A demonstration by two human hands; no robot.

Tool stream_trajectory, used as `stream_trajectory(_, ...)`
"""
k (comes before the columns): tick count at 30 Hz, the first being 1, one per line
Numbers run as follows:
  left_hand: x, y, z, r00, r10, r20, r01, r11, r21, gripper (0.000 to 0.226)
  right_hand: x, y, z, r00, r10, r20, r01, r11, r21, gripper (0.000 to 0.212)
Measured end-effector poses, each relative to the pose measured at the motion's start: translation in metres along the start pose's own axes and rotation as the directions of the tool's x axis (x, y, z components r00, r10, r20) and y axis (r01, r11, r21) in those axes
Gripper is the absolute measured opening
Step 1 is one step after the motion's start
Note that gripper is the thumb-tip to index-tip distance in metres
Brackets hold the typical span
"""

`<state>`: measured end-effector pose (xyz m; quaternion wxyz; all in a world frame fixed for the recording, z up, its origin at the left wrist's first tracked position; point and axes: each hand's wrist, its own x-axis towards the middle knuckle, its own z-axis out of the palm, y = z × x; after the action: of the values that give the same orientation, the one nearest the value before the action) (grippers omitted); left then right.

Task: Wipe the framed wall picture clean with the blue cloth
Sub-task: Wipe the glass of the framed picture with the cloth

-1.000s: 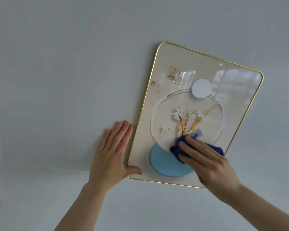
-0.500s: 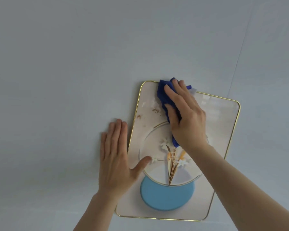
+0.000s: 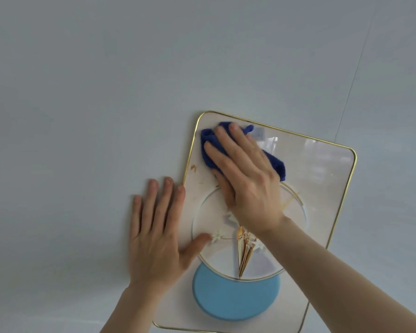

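The framed picture point(image 3: 322, 179) hangs on the wall, gold-edged with rounded corners, showing a pale ring, dried flowers and a light blue disc. My right hand point(image 3: 247, 179) lies flat on its upper left part, pressing the dark blue cloth point(image 3: 275, 164) against the glass. The cloth pokes out past my fingertips and behind my knuckles. Small brown specks point(image 3: 193, 168) sit on the glass near the left edge, just left of the cloth. My left hand point(image 3: 157, 234) rests flat, fingers spread on the wall, its thumb over the frame's left edge.
A plain pale grey wall point(image 3: 106, 92) surrounds the picture. A thin panel seam point(image 3: 353, 75) runs diagonally at the upper right. The picture's bottom edge is cut off by the frame border.
My right hand and the cloth have slid left along the top of the picture, toward its upper left corner. The left hand has stayed at the frame's left edge.
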<state>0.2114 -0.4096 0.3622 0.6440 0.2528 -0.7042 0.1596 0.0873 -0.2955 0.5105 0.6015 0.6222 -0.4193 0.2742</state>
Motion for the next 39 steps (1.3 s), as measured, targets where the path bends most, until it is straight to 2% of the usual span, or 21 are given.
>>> stream_trajectory(7, 0.001, -0.001, -0.002, 1.000, 0.000, 0.003, -0.001, 1.000, 0.023, 0.097, -0.012, -0.009, -0.002, 0.999, -0.043, 0.008, 0.043, 0.999, -0.027, 0.039)
stream_trajectory(13, 0.000, -0.003, -0.002, 1.000, 0.003, 0.020, -0.004, 0.999, 0.049, 0.099, -0.029, -0.006, -0.025, 0.993, -0.041, 0.109, 0.049, 0.997, -0.067, 0.034)
stream_trajectory(21, 0.000, -0.002, -0.005, 0.999, -0.008, 0.039, 0.006, 0.999, 0.054, 0.100, -0.054, 0.000, -0.060, 0.962, -0.044, 0.268, 0.073, 0.992, -0.100, 0.039)
stream_trajectory(24, 0.000, -0.001, -0.005, 1.000, -0.011, 0.028, 0.010, 0.999, 0.044, 0.101, -0.064, -0.004, -0.076, 0.957, 0.056, 0.286, -0.032, 0.996, -0.086, 0.047)
stream_trajectory(26, 0.000, -0.001, -0.003, 1.000, -0.011, 0.024, 0.010, 0.999, 0.046, 0.101, -0.061, -0.012, -0.076, 0.965, 0.191, 0.181, -0.190, 0.981, -0.025, 0.040)
stream_trajectory(28, -0.001, -0.001, -0.001, 1.000, -0.014, 0.021, 0.013, 0.999, 0.047, 0.103, -0.044, -0.021, -0.070, 0.925, 0.377, 0.047, -0.379, 0.919, 0.104, 0.035)
stream_trajectory(30, -0.001, -0.001, -0.001, 1.000, -0.020, 0.020, 0.019, 0.999, 0.047, 0.104, -0.019, -0.030, -0.060, 0.885, 0.465, -0.018, -0.451, 0.866, 0.215, 0.033)
stream_trajectory(33, -0.001, 0.000, -0.001, 0.999, -0.035, 0.013, 0.034, 0.999, 0.039, 0.106, 0.010, -0.038, -0.038, 0.939, 0.343, 0.039, -0.342, 0.910, 0.236, 0.030)
stream_trajectory(36, -0.002, 0.000, 0.000, 0.999, -0.042, -0.002, 0.042, 0.999, 0.030, 0.107, 0.011, -0.039, -0.016, 0.966, 0.222, 0.133, -0.241, 0.958, 0.153, 0.036)
stream_trajectory(39, -0.001, 0.000, 0.001, 0.999, -0.048, -0.006, 0.048, 0.998, 0.036, 0.107, 0.002, -0.039, -0.001, 0.980, 0.150, 0.130, -0.165, 0.980, 0.109, 0.041)
